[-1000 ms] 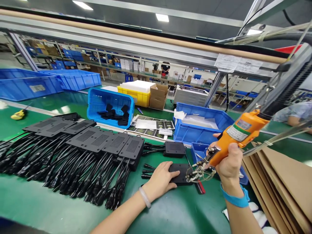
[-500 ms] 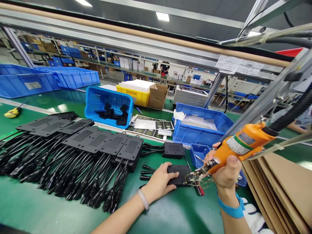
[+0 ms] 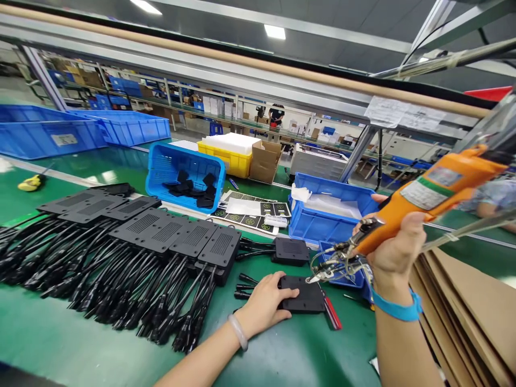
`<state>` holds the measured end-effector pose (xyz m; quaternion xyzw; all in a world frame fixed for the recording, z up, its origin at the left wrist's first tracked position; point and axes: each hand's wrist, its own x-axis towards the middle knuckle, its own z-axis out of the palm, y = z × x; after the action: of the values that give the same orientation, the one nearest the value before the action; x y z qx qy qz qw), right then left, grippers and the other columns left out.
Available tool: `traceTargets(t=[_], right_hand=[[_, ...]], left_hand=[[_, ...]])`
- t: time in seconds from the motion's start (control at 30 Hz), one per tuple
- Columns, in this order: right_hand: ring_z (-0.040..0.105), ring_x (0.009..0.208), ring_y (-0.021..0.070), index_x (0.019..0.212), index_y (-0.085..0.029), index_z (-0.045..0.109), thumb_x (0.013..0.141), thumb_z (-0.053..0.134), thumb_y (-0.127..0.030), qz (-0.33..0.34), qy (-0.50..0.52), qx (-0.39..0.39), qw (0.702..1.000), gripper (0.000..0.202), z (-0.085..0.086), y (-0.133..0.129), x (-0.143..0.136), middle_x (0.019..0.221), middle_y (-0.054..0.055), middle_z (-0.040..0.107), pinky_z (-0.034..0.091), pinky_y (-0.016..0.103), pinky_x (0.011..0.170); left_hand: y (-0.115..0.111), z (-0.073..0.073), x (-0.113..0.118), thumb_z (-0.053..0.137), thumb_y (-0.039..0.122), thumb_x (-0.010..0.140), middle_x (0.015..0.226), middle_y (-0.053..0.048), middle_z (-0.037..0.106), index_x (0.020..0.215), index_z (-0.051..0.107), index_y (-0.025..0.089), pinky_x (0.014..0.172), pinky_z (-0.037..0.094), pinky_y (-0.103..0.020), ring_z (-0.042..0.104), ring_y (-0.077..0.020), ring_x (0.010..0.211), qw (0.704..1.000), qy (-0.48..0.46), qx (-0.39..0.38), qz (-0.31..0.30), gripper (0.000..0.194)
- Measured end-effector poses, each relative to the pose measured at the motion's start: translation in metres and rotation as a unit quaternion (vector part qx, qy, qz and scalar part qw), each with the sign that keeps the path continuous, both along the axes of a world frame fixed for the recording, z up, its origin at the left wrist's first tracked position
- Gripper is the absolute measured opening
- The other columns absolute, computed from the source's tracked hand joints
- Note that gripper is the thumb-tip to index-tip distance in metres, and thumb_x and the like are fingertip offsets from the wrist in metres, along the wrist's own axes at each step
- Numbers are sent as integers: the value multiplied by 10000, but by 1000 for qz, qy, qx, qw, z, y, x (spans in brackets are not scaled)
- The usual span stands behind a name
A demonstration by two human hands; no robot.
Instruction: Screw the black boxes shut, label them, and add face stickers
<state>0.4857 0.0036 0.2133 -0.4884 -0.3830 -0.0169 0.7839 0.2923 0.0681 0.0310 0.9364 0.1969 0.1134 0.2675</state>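
The orange driver (image 3: 427,193), shifted farther across the black case (image 3: 309,297), slants tip down-left, right fingers (image 3: 409,234) gripping it, left fingers (image 3: 287,294) spread.

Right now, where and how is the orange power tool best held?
Probably around the lower orange barrel, from the near side, where the right hand holds it: the tool slants down to the black box, wires crowd its front, a black sleeve joins its rear.

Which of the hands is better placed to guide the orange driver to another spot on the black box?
Likely the right hand: it grips the orange driver, tip at the box's far edge. The left hand lies on the black box, probably steadying it.
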Motion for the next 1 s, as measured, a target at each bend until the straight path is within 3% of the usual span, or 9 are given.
traceTargets(t=[0.27, 0.43, 0.7, 1.0], right_hand=[[510, 370, 174, 908, -186, 692, 797, 539, -669, 27, 14, -28, 999, 519, -43, 12, 6, 532, -6, 535, 402, 298, 305], [555, 396, 197, 913, -168, 696, 803, 549, -648, 22, 14, -30, 999, 514, -47, 9, 7, 542, 9, 545, 449, 323, 341], [496, 347, 168, 914, -186, 681, 807, 527, -667, 23, 19, -35, 999, 516, -48, 9, 4, 542, -2, 547, 392, 302, 290], [474, 335, 154, 868, -180, 643, 806, 533, -699, 38, 14, -32, 999, 534, -65, 11, 10, 534, 4, 566, 368, 281, 300]], left_hand=[[-3, 5, -2, 881, 320, 718, 1407, -138, 478, 1297, 651, 349, 1066, 433, -528, 519, -385, 1256, 1000, 10, -3, 5, 623], [-2, 6, -1, 881, 345, 716, 1401, -131, 479, 1304, 641, 357, 1053, 442, -536, 535, -377, 1231, 1000, 13, 5, 5, 635], [-1, 7, 0, 875, 332, 727, 1410, -144, 472, 1320, 630, 353, 1055, 441, -539, 519, -385, 1254, 1000, 17, 3, 4, 642], [-4, 8, -1, 882, 341, 716, 1414, -131, 470, 1306, 639, 353, 1048, 450, -547, 514, -382, 1261, 1000, 23, 3, 7, 639]])
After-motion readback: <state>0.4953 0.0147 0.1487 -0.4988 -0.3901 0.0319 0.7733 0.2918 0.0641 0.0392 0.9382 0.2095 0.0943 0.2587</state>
